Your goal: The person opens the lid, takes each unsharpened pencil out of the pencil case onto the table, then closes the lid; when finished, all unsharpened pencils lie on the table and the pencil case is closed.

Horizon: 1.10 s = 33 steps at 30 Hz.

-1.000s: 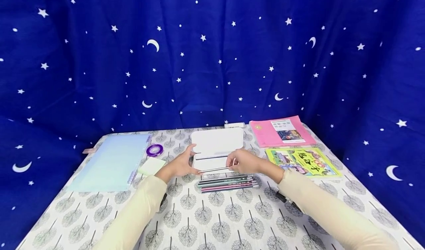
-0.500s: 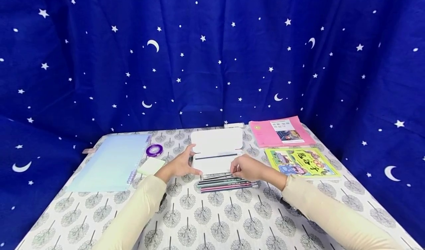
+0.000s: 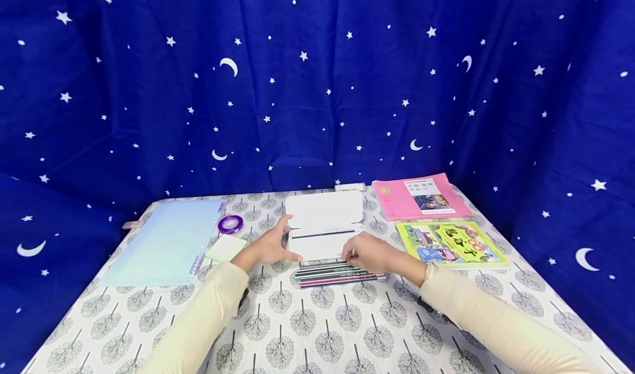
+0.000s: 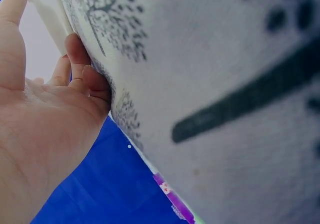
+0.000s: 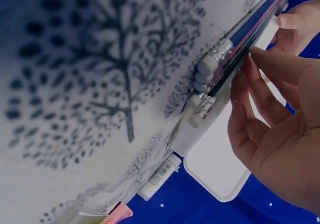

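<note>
A white pencil case (image 3: 317, 248) lies with its lid (image 3: 324, 209) tipped back. One dark pencil (image 3: 324, 233) lies along its hinge side. My left hand (image 3: 268, 245) holds the case by its left end, thumb at the near edge and fingers towards the lid. Just in front of the case, several dark, green and pink pencils (image 3: 337, 279) lie side by side on the cloth, their eraser ends (image 5: 207, 66) showing in the right wrist view. My right hand (image 3: 368, 252) pinches a pencil at the far side of this row; the fingers partly hide it.
Left of the case are a purple tape roll (image 3: 230, 224), pale sticky notes (image 3: 226, 249) and a light blue notebook (image 3: 163, 244). To the right lie a pink book (image 3: 397, 200) and a yellow-green picture book (image 3: 456, 242). A white tube (image 3: 350, 187) lies behind the lid.
My right hand has moved from the case's front edge towards me with a pencil, down to the row. The slanted pencil now lies closer in line with the others. My left hand stays put.
</note>
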{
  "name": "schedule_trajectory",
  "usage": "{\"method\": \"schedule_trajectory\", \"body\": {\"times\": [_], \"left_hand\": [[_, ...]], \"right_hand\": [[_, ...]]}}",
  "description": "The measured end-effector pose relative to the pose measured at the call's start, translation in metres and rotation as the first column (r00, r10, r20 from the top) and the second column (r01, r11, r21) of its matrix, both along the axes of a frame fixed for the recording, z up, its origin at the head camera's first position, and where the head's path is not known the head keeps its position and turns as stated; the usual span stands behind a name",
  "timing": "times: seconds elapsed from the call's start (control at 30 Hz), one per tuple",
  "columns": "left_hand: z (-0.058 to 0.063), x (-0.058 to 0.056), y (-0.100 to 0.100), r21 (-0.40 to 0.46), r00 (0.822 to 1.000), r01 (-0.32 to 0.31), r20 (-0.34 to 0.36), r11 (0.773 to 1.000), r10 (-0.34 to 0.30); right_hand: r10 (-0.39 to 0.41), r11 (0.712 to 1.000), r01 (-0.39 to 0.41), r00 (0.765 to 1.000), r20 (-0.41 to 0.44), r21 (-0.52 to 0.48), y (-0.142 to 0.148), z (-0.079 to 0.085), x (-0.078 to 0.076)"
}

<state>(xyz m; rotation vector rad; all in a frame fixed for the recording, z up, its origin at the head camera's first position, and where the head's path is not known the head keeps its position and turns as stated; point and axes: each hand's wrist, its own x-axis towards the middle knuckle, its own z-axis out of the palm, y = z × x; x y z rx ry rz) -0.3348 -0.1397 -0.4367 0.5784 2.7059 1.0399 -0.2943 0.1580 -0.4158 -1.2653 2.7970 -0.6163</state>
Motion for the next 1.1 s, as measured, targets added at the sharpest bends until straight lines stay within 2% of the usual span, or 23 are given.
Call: {"method": "schedule_trajectory", "body": {"times": [0.2,0.4,0.5,0.63,0.8,1.1], "left_hand": [[0.0,-0.002,0.0,0.004,1.0,0.005,0.005,1.0,-0.005],[0.001,-0.002,-0.002,0.014,1.0,0.0,0.005,1.0,0.0],[0.001,-0.002,-0.002,0.024,1.0,0.003,0.007,1.0,-0.004],[0.0,-0.001,-0.001,0.024,1.0,0.009,0.005,1.0,-0.01],[0.0,-0.001,0.001,0.026,1.0,0.014,0.005,1.0,-0.014],[0.0,-0.002,0.0,0.011,1.0,0.002,-0.004,1.0,-0.002]], "right_hand": [[-0.043,0.999,0.043,0.997,0.057,-0.009,-0.005,0.008,-0.009],[-0.105,0.994,0.105,0.995,0.0,-0.038,-0.019,0.015,-0.029],[-0.14,0.99,0.14,0.99,-0.011,-0.011,-0.026,0.014,-0.041],[-0.166,0.983,0.165,0.986,0.009,0.074,-0.03,0.007,-0.051],[-0.16,0.984,0.157,0.986,0.038,0.081,-0.03,0.001,-0.056],[-0.067,0.997,0.061,0.989,0.134,0.047,-0.03,-0.002,-0.062]]}}
